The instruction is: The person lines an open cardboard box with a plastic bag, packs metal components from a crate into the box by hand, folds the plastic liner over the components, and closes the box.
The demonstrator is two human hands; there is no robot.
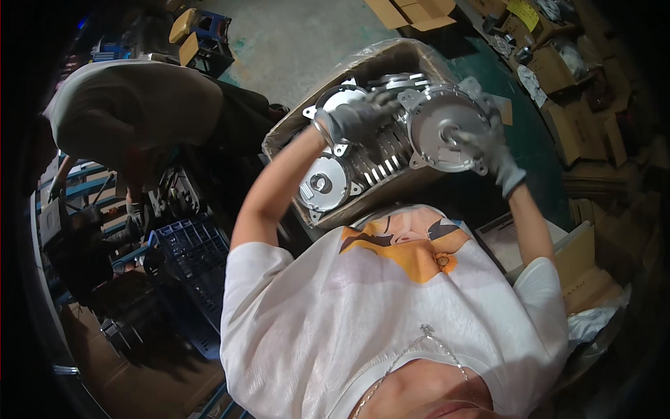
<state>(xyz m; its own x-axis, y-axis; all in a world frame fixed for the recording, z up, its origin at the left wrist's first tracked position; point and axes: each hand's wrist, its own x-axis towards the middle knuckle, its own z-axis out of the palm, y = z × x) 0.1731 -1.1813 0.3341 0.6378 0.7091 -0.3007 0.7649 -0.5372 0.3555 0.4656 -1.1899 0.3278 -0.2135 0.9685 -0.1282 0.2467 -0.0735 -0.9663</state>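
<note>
A round silver metal housing (447, 126) with lugs on its rim is held up over the right side of a cardboard box (412, 188). My right hand (499, 150), in a grey glove, grips its right side, fingers across its face near the hub. My left hand (356, 120), also gloved, is over the middle of the box, fingers stretched toward the housing's left edge. Motion blurs the fingertips, and I cannot tell whether they touch it. Beneath lie similar parts: a round housing (324, 183) lies flat at the near left, and another (342, 98) is partly behind my left hand.
At the left, another person (132, 105) in a pale top bends over a work area. A dark blue plastic crate (192, 262) stands near my left side. Cardboard boxes (586, 133) and plastic wrapping pile up on the right. An open carton (412, 12) sits beyond the box.
</note>
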